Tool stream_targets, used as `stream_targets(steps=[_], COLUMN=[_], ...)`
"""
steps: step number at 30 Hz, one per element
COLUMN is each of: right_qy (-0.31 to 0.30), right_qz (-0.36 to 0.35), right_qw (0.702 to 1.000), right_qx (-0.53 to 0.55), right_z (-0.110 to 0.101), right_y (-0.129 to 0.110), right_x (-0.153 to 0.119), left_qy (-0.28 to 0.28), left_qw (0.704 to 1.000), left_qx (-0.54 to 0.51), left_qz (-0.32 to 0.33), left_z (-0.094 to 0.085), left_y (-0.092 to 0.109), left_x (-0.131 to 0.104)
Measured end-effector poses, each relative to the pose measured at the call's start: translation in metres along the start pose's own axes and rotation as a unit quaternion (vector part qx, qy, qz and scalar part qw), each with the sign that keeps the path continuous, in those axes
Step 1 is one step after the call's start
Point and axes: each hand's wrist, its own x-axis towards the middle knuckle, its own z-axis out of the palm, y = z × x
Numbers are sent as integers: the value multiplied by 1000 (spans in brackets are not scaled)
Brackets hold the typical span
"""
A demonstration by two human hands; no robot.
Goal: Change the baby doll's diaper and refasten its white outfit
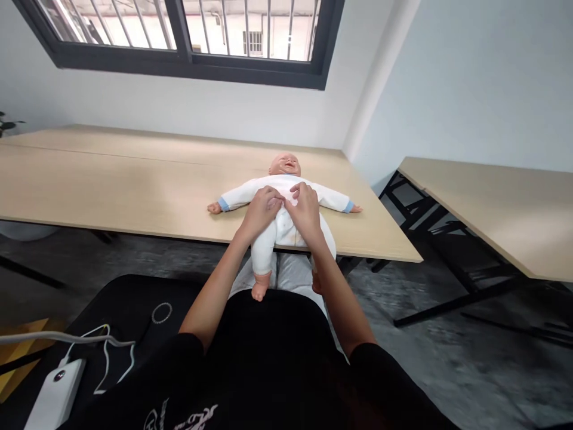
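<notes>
A baby doll [285, 165] lies on its back at the table's front edge, arms spread to both sides. It wears a white romper [244, 192] with blue cuffs, and its legs hang over the edge towards my lap. My left hand [263, 208] rests on the doll's belly with its fingertips pinched on the romper's front. Close beside it, my right hand [306, 210] also pinches the cloth, its thumb almost touching the left fingertips. What exactly lies between the fingers is too small to make out. My right forearm partly hides one of the doll's legs.
The light wooden table [134, 179] runs along the wall under a barred window [250, 36]. Another table [501, 203] stands to the right across a gap. On a black chair [129, 304] at my left lie a white power bank [56, 394], a cable and a bracelet [162, 313].
</notes>
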Motion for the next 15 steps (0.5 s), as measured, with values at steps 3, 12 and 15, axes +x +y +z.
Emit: stream_targets(steps=[3,12,15], right_qy=[12,-60,-81], right_qz=[-12,-8,-14], right_qw=[1000,997,997], right_qx=[12,58,8], right_z=[-15,-24,-17], right_y=[10,47,40], right_x=[-6,-28,-32], left_qy=[-18,-51,-59], left_qw=[1000,996,995], left_qx=[19,-17,8], left_qz=[-2,-73,-74], left_z=[2,3,2], left_y=[13,24,21], left_x=[-16,-29,-27])
